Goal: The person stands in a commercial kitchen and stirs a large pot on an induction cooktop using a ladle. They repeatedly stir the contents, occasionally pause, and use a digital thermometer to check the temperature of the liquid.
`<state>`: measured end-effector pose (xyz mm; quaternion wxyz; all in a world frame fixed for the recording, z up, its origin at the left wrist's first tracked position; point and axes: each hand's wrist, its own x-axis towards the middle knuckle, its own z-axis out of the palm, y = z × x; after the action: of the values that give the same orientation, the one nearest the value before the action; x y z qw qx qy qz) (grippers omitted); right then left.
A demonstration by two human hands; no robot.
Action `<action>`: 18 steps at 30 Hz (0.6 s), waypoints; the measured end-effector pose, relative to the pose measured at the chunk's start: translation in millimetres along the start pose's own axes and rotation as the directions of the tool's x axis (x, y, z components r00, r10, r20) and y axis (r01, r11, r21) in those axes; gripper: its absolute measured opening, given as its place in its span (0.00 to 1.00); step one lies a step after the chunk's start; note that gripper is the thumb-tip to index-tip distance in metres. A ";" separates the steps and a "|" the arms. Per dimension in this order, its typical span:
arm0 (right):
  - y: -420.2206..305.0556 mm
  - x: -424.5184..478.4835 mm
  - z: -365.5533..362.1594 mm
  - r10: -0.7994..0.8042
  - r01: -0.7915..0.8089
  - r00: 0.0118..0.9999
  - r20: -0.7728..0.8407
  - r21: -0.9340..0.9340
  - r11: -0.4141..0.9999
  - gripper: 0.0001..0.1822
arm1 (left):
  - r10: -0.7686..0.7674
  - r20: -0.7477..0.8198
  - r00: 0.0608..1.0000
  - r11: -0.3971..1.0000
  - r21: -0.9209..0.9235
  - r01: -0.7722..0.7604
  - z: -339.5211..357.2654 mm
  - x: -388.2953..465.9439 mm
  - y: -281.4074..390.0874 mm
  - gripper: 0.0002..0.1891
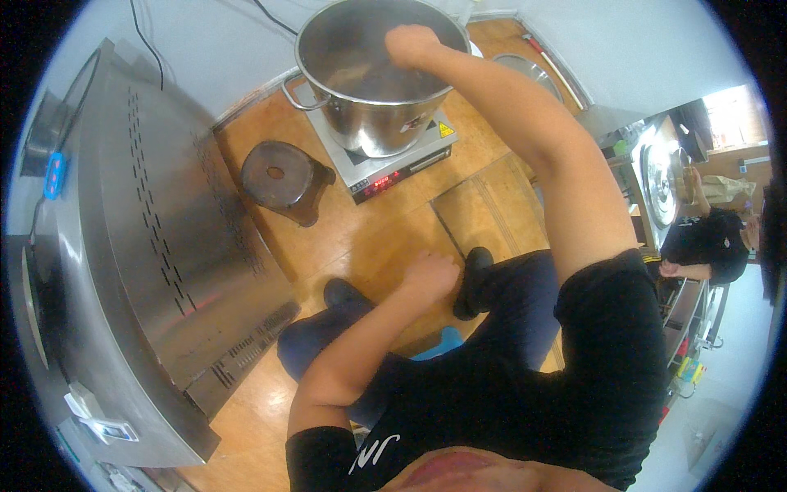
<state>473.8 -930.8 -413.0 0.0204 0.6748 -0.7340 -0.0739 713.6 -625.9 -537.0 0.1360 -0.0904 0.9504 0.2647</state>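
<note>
My right hand reaches over the rim of a tall stainless steel stockpot, its fingers curled. Whether it grips something inside cannot be seen, since the hand itself covers that spot. Haze blurs the pot's inside, and some brownish contents show low in it. The pot stands on a portable induction cooker with a lit red display, set low near the floor. My left hand hangs loosely curled above the floor between my knees; nothing can be made out in it.
A brown plastic stool stands left of the cooker. Along the left runs a large stainless steel cabinet with slotted vents. A metal basin lies behind my right forearm. Part of something blue shows beneath me. Another person works at the far right.
</note>
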 end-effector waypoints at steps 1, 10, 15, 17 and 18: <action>-1.6 0.1 -2.5 0.004 -0.004 1.000 -0.001 0.001 1.000 0.12 | 0.003 -0.012 1.000 1.000 -0.001 -0.003 0.5 -0.5 -0.5 0.11; -16.8 15.8 -12.2 -0.019 0.019 1.000 -0.025 0.021 1.000 0.13 | -0.005 -0.010 1.000 1.000 -0.006 0.005 -0.3 0.0 -1.6 0.11; -19.1 29.7 12.0 -0.028 0.029 0.996 0.087 -0.011 1.000 0.15 | 0.006 -0.020 1.000 1.000 0.001 -0.006 2.5 4.5 -1.9 0.11; -25.3 28.8 10.5 -0.040 0.039 0.987 0.153 0.005 0.999 0.16 | -0.003 -0.021 1.000 1.000 -0.005 0.003 6.1 4.6 -2.9 0.11; -25.3 26.2 8.3 -0.038 0.037 0.982 0.185 0.010 0.999 0.16 | -0.001 -0.020 1.000 1.000 -0.003 0.001 3.5 4.3 -2.9 0.11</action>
<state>495.3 -958.1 -426.5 -0.0517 0.6788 -0.7201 -0.1342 711.0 -626.9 -542.6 0.1264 -0.0937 0.9512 0.2653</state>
